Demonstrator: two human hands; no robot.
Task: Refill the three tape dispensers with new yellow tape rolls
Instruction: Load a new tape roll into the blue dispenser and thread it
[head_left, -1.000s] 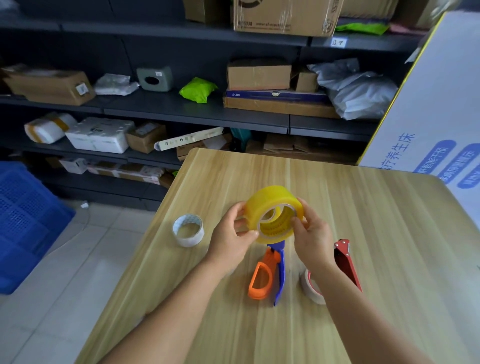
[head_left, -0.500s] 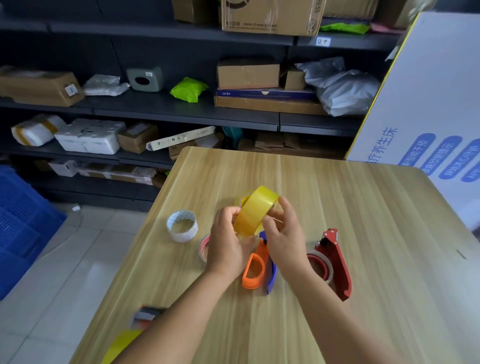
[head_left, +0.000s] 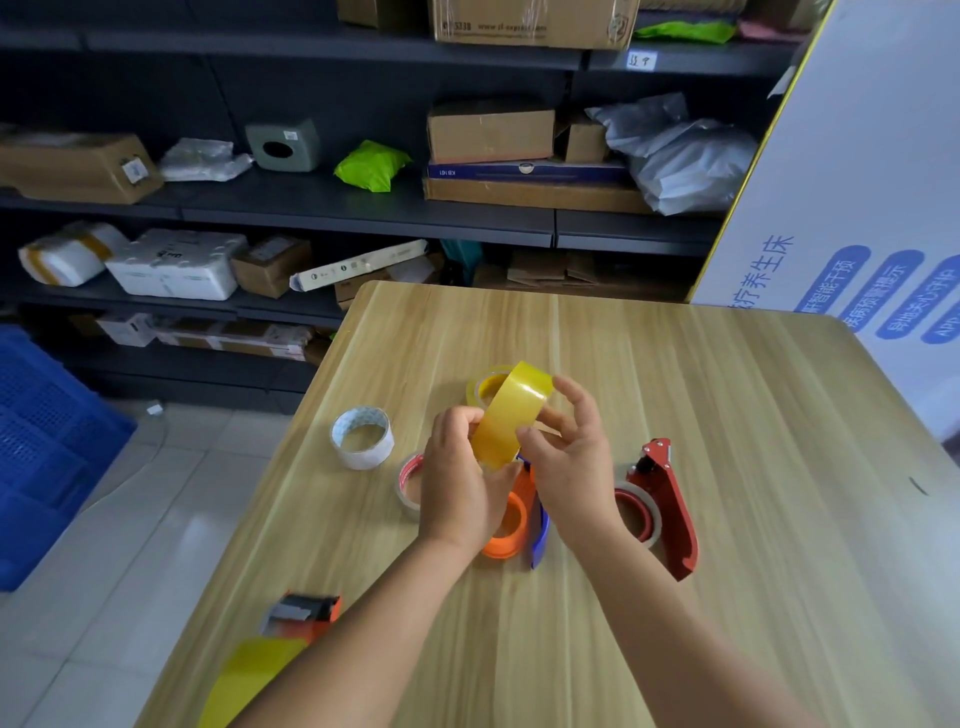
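Note:
Both hands hold a yellow tape roll tilted on edge above the wooden table. My left hand grips its lower edge and my right hand pinches its right side. Behind it a second yellow roll lies flat. Under my hands sits an orange and blue dispenser. A red dispenser with a near-empty core lies to the right. At the near left edge an orange dispenser carries a yellow roll.
A white empty tape core stands left of my hands, and a red-rimmed core lies partly under my left hand. Dark shelves with boxes and parcels stand beyond the table. A blue crate sits on the floor at left.
The yellow roll has turned from facing me to edge-on and come lower, over the orange and blue dispenser. The view has tilted down, bringing the near-left dispenser into sight.

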